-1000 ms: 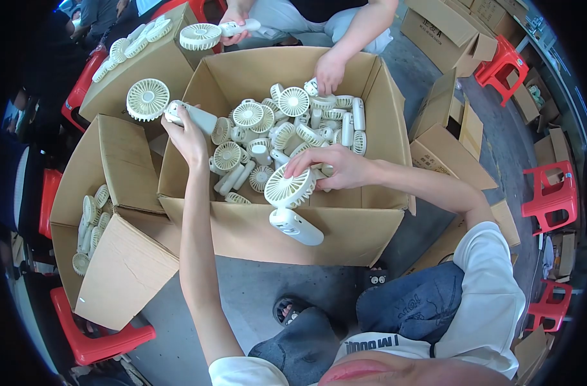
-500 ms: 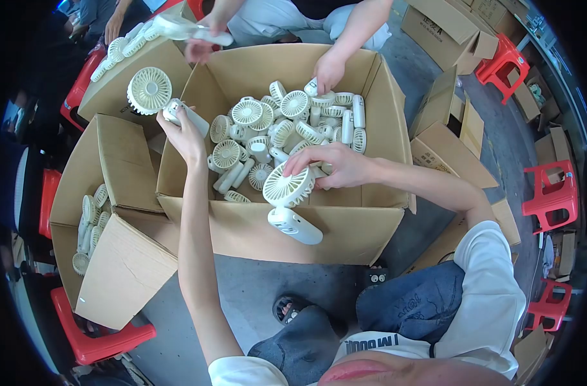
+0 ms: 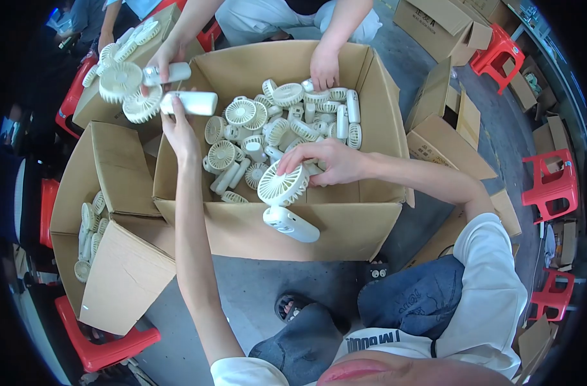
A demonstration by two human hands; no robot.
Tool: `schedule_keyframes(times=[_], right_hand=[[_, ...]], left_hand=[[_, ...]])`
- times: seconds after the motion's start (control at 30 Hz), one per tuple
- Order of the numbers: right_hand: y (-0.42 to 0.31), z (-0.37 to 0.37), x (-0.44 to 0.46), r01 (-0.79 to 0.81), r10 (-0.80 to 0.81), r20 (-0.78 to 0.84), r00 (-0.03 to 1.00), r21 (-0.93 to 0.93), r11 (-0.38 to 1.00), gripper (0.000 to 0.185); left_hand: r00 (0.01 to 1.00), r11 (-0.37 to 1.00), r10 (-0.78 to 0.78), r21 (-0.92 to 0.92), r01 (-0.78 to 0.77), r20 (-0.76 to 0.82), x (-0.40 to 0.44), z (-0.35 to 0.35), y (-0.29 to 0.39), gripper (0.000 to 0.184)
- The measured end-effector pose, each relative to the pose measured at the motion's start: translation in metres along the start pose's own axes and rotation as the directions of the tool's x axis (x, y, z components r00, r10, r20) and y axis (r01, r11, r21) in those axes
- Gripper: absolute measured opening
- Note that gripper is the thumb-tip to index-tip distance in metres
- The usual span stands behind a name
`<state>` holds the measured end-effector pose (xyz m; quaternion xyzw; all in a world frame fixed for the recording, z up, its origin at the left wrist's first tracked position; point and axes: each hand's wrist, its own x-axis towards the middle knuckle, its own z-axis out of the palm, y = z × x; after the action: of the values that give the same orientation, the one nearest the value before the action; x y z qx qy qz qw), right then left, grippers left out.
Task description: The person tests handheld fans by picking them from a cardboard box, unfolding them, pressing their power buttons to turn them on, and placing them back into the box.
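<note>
My left hand (image 3: 180,133) is closed on the handle of a white handheld fan (image 3: 192,103), held over the left rim of the big cardboard box (image 3: 287,225). Its round head points left. My right hand (image 3: 325,161) grips the round head of another handheld fan (image 3: 284,184) above the box's near edge, its handle hanging down outside. Several more handheld fans (image 3: 242,113) lie jumbled inside the box. Just beyond my left hand, a co-worker's hand (image 3: 165,61) holds a third fan (image 3: 121,81). The co-worker's other hand (image 3: 324,67) touches fans at the far right.
At the left, an open carton (image 3: 123,174) holds several fans. More fans lie on a box (image 3: 88,103) at the upper left. Red stools (image 3: 550,186) and open cartons (image 3: 444,148) stand on the right. A red stool (image 3: 107,347) is at lower left.
My left hand has moved slightly, turning its fan so the handle lies level. The co-worker's fan has come down and nearer to mine. My right hand stays nearly still.
</note>
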<state>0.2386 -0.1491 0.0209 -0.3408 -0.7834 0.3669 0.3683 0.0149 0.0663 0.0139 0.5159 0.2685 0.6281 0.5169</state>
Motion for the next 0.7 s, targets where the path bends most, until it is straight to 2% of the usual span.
schedule_keyframes(times=[0.07, 0.23, 0.3, 0.33, 0.4, 0.47, 0.57, 0.63, 0.7], right_hand=[[-0.001, 0.001, -0.001, -0.006, 0.006, -0.003, 1.0, 0.014, 1.0, 0.041], [0.001, -0.005, 0.0, 0.014, -0.013, -0.065, 0.998, 0.024, 1.0, 0.042], [0.002, -0.012, 0.002, 0.02, -0.018, -0.1, 0.995, 0.018, 1.0, 0.042], [0.003, -0.015, 0.003, 0.034, -0.023, -0.172, 0.985, 0.057, 0.998, 0.042], [0.003, -0.023, 0.006, 0.077, -0.032, -0.321, 0.947, 0.129, 0.989, 0.041], [0.003, -0.028, 0.009, 0.059, 0.002, -0.356, 0.934, 0.16, 0.985, 0.041], [0.002, -0.03, 0.016, 0.027, 0.063, -0.392, 0.918, 0.22, 0.975, 0.041], [0.003, -0.029, 0.019, 0.083, -0.02, -0.378, 0.926, 0.153, 0.985, 0.041], [0.004, -0.026, 0.02, 0.114, -0.061, -0.372, 0.926, 0.124, 0.986, 0.041]], left_hand=[[0.996, 0.996, 0.027, -0.089, -0.02, 0.08, 0.004, -0.001, 0.0, 0.05], [1.0, 0.997, 0.012, -0.07, -0.01, 0.025, -0.004, 0.013, 0.02, 0.055], [0.975, 0.995, -0.087, 0.064, 0.076, 0.203, -0.038, 0.019, 0.034, 0.061], [0.946, 0.985, -0.143, 0.136, 0.108, 0.29, -0.054, 0.021, 0.039, 0.064], [0.79, 0.945, -0.293, 0.036, 0.326, 0.538, -0.082, 0.018, 0.038, 0.075], [0.753, 0.893, -0.395, 0.028, 0.448, 0.526, -0.122, 0.027, 0.045, 0.079], [0.721, 0.906, -0.359, 0.037, 0.421, 0.592, -0.138, 0.045, 0.069, 0.073], [0.708, 0.913, -0.339, 0.033, 0.407, 0.619, -0.138, 0.052, 0.083, 0.07], [0.692, 0.893, -0.441, 0.205, 0.4, 0.572, -0.137, 0.055, 0.093, 0.066]])
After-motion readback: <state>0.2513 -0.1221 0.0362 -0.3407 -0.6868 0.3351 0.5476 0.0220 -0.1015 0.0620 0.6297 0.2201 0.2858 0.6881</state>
